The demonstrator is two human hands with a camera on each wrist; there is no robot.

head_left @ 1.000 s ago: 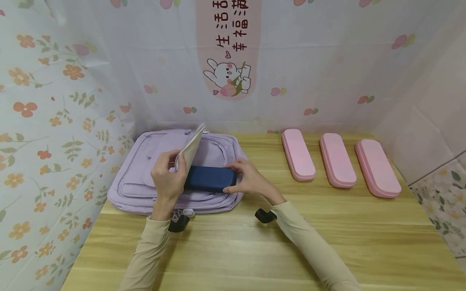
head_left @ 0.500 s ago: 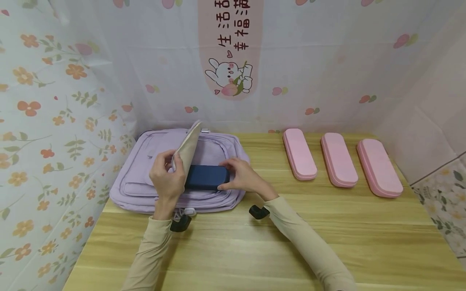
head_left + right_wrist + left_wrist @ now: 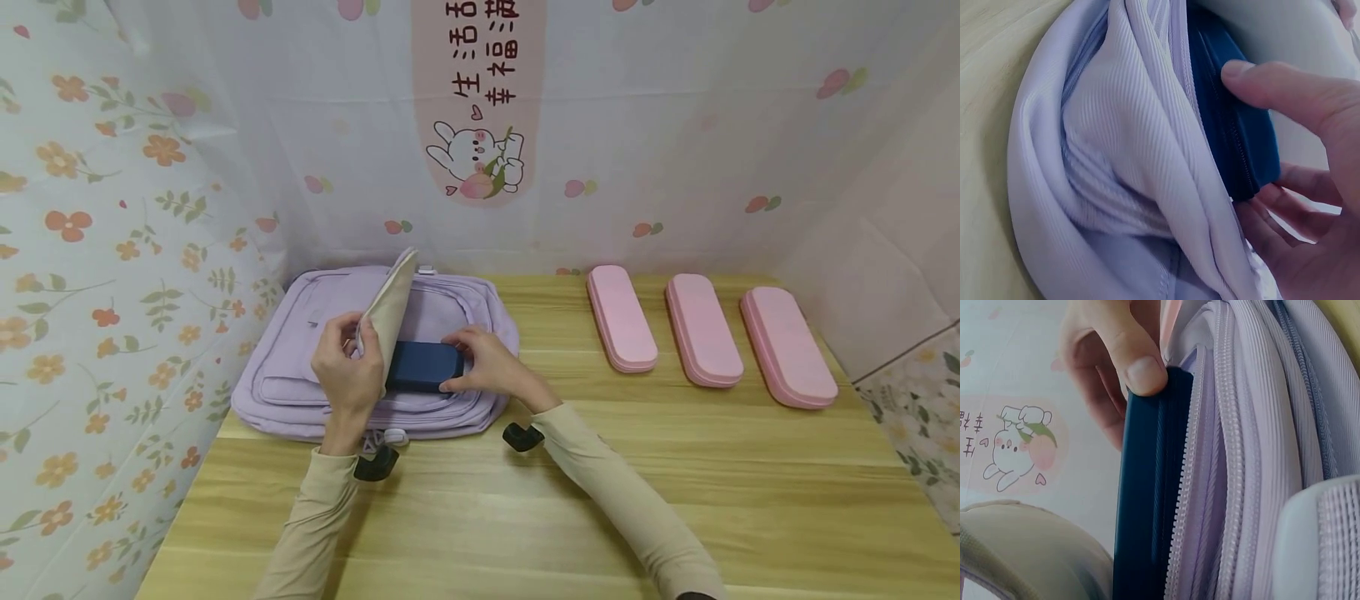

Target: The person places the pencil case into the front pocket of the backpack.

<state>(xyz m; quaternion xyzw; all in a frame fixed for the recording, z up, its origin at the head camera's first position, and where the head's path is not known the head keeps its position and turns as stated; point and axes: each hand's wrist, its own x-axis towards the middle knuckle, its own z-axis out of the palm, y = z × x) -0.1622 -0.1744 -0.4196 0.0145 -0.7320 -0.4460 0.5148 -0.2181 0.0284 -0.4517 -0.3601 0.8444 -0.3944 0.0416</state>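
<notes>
A lavender backpack (image 3: 292, 354) lies flat on the table, its front pocket unzipped. My left hand (image 3: 347, 367) pinches the edge of the pocket's flap (image 3: 393, 312) and holds it raised, cream lining showing. Under the flap sits a navy zippered pencil case (image 3: 426, 367), its left end hidden in the pocket. My right hand (image 3: 486, 364) grips the right end of that case. In the right wrist view the thumb presses on top of the pencil case (image 3: 1229, 106), fingers at its far side. Zipper teeth of the pocket run along the pencil case (image 3: 1141, 500) in the left wrist view.
To the right, three pink pencil cases lie in a row: one nearest the backpack (image 3: 622, 319), one in the middle (image 3: 703, 331), one at the far right (image 3: 789, 347). A printed curtain (image 3: 637, 150) hangs behind the wooden table (image 3: 465, 517).
My right hand has slid the navy pencil case leftward, so less of it shows beyond the flap. The left hand still holds the flap up.
</notes>
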